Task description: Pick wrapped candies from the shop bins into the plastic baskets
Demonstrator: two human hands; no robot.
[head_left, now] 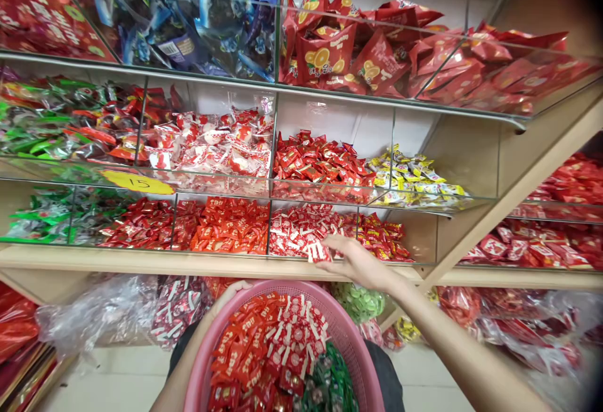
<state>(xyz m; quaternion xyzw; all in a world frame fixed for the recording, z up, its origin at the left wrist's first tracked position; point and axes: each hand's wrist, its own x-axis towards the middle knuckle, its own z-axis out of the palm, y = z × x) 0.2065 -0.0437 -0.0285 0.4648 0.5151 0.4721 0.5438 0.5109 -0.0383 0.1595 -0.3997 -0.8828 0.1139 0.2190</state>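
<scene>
A round pink plastic basket (203, 343) rests at my lap, holding orange-red packets (240, 349), red-and-white wrapped candies (301, 330) and green wrapped candies (330, 380). My left hand (230, 296) is closed on the basket's far left rim, its arm running along the outside. Above the basket, in front of the lowest shelf, my right hand (353, 258) pinches several red-and-white wrapped candies (318, 250) between thumb and fingers. Just behind it is the compartment of matching red-and-white candies (301, 223).
Clear-fronted shelves (226, 186) carry candies sorted by dividers. A yellow tag (137, 181) reads 15. A wooden ledge (117, 261) runs under the lowest shelf. Plastic bags (113, 305) of candy lie below it. A slanted wooden post (522, 192) stands at right.
</scene>
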